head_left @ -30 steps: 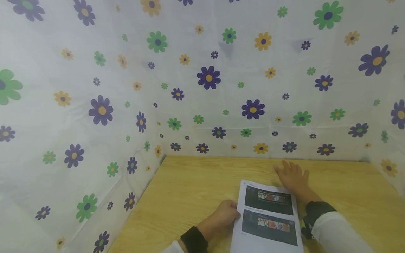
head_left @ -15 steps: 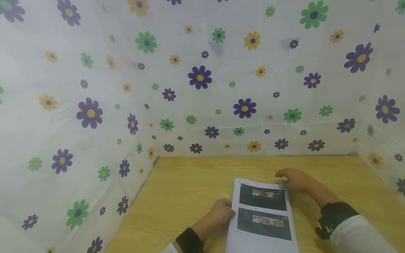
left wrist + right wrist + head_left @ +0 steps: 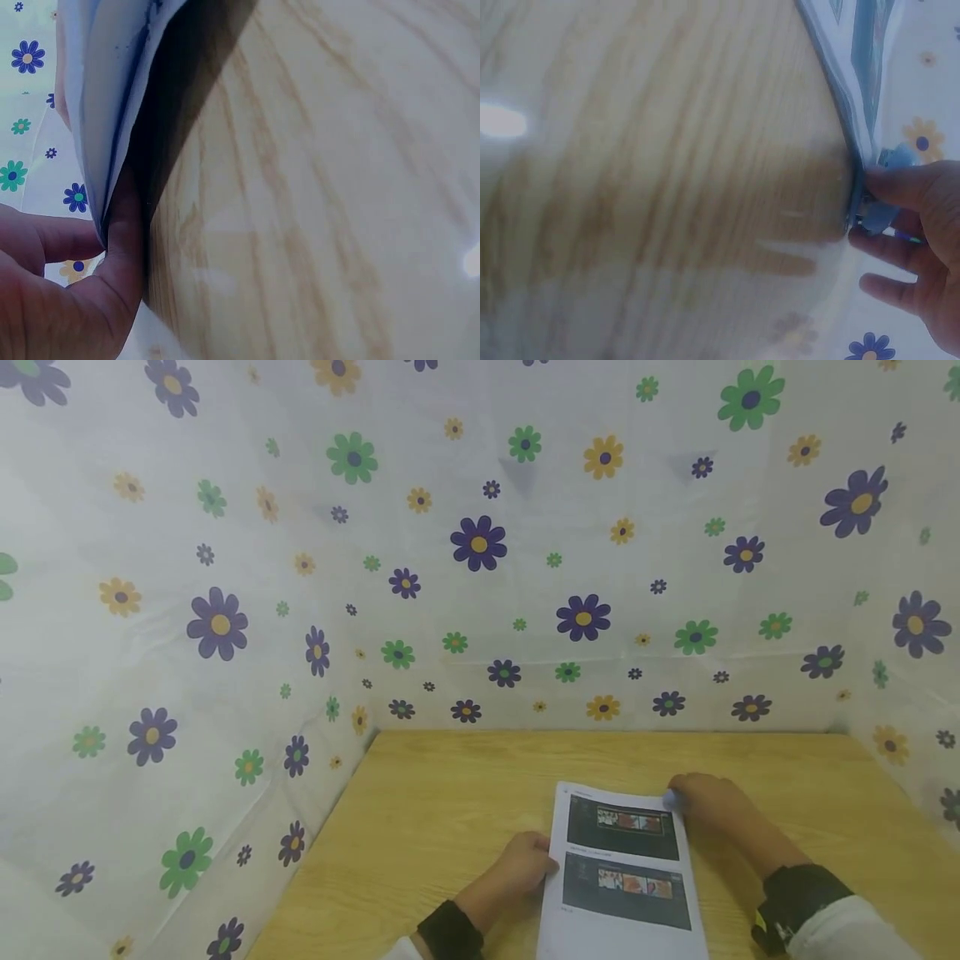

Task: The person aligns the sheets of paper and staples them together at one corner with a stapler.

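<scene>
A stack of printed paper sheets [image 3: 622, 935] is raised at an angle over the table, its top page carrying two dark picture blocks. My left hand [image 3: 522, 864] pinches the left edge of the stack between thumb and fingers; the left wrist view shows the sheets' edges [image 3: 112, 112] slightly fanned. At the top right corner, my right hand [image 3: 708, 802] pinches a small light-blue clip [image 3: 879, 216]. Seen from the right wrist, the clip sits right at the sheets' edge, the thumb on one side and fingers on the other, partly covering it.
The wood-grain table [image 3: 450, 793] spreads around the paper and reflects light. White sheeting with a flower print [image 3: 480, 635] stands behind the table and along both sides. A black band [image 3: 450, 931] is on each wrist, below white sleeves.
My right hand, earlier spread beyond the paper's top right corner, has come to that corner and curled its fingers around the blue clip. My left hand keeps its hold; the head view has shifted slightly.
</scene>
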`<state>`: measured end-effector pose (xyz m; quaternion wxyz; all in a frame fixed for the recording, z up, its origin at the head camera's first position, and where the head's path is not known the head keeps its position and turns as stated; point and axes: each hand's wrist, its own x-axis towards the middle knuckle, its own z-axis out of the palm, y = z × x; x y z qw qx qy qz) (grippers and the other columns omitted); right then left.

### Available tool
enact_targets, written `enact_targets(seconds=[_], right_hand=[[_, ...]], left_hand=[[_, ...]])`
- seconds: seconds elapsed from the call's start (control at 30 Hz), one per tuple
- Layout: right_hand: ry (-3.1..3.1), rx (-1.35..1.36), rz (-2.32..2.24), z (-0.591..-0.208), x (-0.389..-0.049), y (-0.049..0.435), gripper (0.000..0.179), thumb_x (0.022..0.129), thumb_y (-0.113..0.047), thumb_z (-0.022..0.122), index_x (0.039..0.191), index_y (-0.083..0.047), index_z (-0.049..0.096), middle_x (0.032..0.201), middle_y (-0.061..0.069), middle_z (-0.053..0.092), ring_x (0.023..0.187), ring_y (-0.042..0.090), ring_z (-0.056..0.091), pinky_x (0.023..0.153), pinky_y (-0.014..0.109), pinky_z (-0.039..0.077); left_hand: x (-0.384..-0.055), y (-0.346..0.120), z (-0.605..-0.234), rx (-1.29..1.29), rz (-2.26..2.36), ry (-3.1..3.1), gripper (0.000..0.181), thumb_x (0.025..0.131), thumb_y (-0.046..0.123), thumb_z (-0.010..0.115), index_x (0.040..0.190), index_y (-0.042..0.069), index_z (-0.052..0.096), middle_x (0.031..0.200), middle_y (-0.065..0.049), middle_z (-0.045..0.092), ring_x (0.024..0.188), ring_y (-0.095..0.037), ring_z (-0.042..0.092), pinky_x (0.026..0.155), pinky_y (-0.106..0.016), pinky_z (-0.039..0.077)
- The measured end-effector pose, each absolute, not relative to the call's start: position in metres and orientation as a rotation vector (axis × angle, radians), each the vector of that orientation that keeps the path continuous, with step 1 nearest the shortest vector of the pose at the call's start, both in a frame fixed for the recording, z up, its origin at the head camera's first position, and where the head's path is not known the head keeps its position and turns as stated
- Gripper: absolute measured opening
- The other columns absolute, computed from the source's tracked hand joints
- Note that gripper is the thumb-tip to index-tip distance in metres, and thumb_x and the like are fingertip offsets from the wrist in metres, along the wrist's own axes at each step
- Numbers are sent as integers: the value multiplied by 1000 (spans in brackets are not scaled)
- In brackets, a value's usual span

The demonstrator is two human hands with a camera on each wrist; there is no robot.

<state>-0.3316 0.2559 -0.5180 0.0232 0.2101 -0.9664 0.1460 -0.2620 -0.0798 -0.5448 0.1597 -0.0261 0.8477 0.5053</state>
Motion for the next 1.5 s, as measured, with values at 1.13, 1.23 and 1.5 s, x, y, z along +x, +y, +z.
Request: enact_targets(seconds=[1.13, 1.23, 1.5], right_hand=[[-3121, -68, 649, -507, -261, 243, 33, 92, -29, 68, 92, 3, 59, 76, 8, 55, 67, 23, 51, 55, 36, 44], [-3125, -84, 635, -507, -260, 242, 44, 90, -35, 73, 100, 5, 58, 78, 8, 57, 68, 23, 53, 55, 36, 45], [-3016, 46, 539, -513, -255, 245, 49, 98, -43, 66, 104, 5, 59, 71, 4, 55, 61, 19, 50, 50, 33, 41]], left_hand=[[-274, -76, -540, -137, 1564, 2359, 24, 93, 2, 63, 117, -3, 63, 101, -8, 67, 90, -21, 65, 84, -42, 57], [-273, -76, -541, -122, 1564, 2355, 24, 94, 2, 64, 117, -4, 63, 100, -9, 67, 89, -21, 66, 82, -40, 58], [-266, -77, -536, -94, 1507, 2480, 32, 98, 13, 64, 124, -5, 59, 108, -13, 66, 95, -23, 66, 80, -41, 58]])
